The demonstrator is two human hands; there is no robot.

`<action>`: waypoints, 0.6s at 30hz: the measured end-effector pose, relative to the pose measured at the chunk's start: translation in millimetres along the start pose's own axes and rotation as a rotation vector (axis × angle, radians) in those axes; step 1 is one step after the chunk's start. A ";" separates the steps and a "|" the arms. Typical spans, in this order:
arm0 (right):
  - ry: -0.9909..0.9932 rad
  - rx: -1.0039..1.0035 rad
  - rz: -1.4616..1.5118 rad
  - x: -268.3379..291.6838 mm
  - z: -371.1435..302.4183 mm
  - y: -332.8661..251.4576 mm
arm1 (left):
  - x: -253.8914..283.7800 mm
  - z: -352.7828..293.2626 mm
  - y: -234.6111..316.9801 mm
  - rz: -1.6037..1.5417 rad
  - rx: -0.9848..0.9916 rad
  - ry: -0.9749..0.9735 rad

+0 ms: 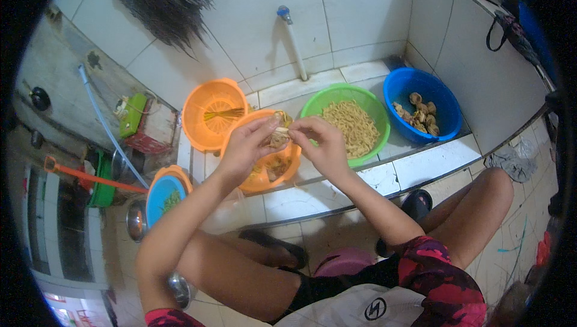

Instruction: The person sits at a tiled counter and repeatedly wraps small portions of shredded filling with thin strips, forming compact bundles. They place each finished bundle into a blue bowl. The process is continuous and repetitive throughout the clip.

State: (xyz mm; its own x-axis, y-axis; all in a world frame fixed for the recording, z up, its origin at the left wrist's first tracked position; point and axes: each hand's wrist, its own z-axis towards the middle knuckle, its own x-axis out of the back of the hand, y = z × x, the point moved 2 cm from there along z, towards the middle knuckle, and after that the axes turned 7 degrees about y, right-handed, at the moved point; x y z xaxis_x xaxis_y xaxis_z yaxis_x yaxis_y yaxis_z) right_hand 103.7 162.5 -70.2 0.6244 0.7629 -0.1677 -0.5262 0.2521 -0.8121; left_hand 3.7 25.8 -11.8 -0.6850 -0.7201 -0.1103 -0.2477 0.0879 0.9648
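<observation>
My left hand [246, 146] and my right hand [326, 146] meet in front of me, fingertips pinched on a small pale-brown food lump [279, 138]. Its exact kind is too small to make out. Directly beneath is an orange colander [292, 174], partly hidden by my hands, with brownish pieces [275, 169] inside. To the right, a green colander [384, 131] holds pale, noodle-like strands [351, 124]. Farther right, several brown rounded lumps [422, 115] lie in a blue basin [454, 104]. Thin yellowish strips [223, 113] rest in another orange colander [192, 125] behind my left hand.
A tap on a white pipe [297, 50] stands at the tiled wall. On the left are a light-blue bowl [157, 198] with greens, a red box [153, 131] and a hose [108, 119]. A dark broom head [159, 2] hangs above. The tiled ledge [324, 192] borders the washing area.
</observation>
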 end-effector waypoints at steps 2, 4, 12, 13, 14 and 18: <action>-0.008 -0.039 0.023 1.1 0.3 2.6 | 1.4 -0.3 0.6 -0.008 0.052 -0.050; -0.016 -0.075 0.029 1.3 -0.1 4.5 | 1.1 -0.7 0.6 -0.002 0.079 -0.081; 0.072 -0.275 0.135 -4.4 -8.4 8.3 | -3.9 -1.2 -4.2 0.134 0.013 -0.103; 0.074 -0.269 0.115 -5.2 -8.9 7.7 | -3.5 -0.7 -4.9 0.142 0.020 -0.087; 0.075 -0.214 0.081 -5.8 -9.2 6.1 | -2.9 -0.1 -5.0 0.141 0.017 -0.080; 0.048 -0.007 -0.028 -9.4 -13.2 -2.2 | 0.8 -0.4 -3.1 0.141 0.003 0.005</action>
State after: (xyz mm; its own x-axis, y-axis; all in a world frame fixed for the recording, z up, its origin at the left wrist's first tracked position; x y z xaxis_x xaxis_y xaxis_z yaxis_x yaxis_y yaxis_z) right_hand 106.5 146.9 -74.2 0.6663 0.7258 -0.1713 -0.5041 0.2691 -0.8207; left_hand 4.2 24.7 -14.8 -0.7099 -0.7037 0.0278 -0.1511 0.1907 0.9700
